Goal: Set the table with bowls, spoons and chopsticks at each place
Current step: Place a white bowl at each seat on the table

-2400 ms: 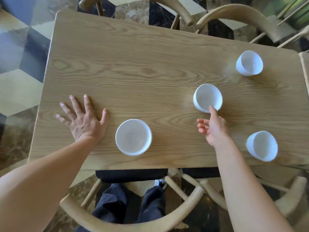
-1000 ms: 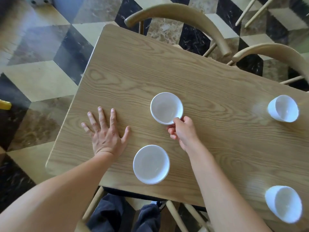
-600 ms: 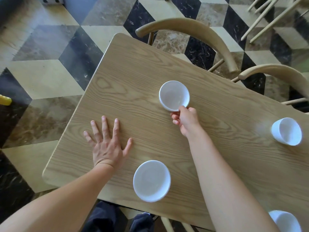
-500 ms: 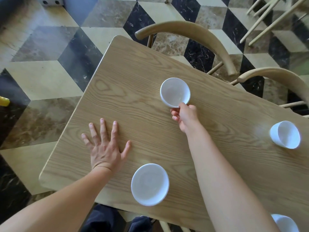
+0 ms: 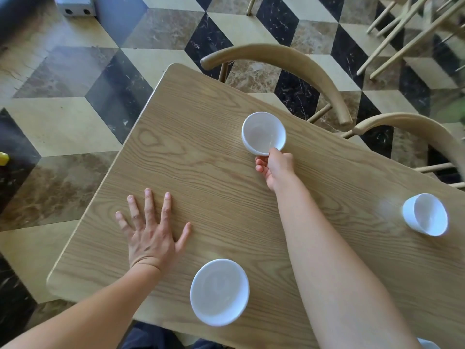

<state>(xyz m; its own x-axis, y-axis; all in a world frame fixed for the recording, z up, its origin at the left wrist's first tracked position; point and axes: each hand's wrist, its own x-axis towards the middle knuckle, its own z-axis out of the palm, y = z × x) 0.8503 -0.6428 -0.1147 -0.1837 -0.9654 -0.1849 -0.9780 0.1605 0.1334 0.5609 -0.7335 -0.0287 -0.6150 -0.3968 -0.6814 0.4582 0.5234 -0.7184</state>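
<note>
One bowl [image 5: 261,132] in right grip [image 5: 275,167], just inside table's [image 5: 201,147] far edge

wooden table [image 5: 201,157], curved chairs [image 5: 289,59], cube-patterned floor [image 5: 75,117]

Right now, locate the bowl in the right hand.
Head view, centre: the round white bowl is near the wooden table's far edge, beside the curved wooden chair back.

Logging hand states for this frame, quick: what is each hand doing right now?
Left hand: open, fingers spread flat on the table.
Right hand: closed, pinching the far bowl by its near rim.
</note>
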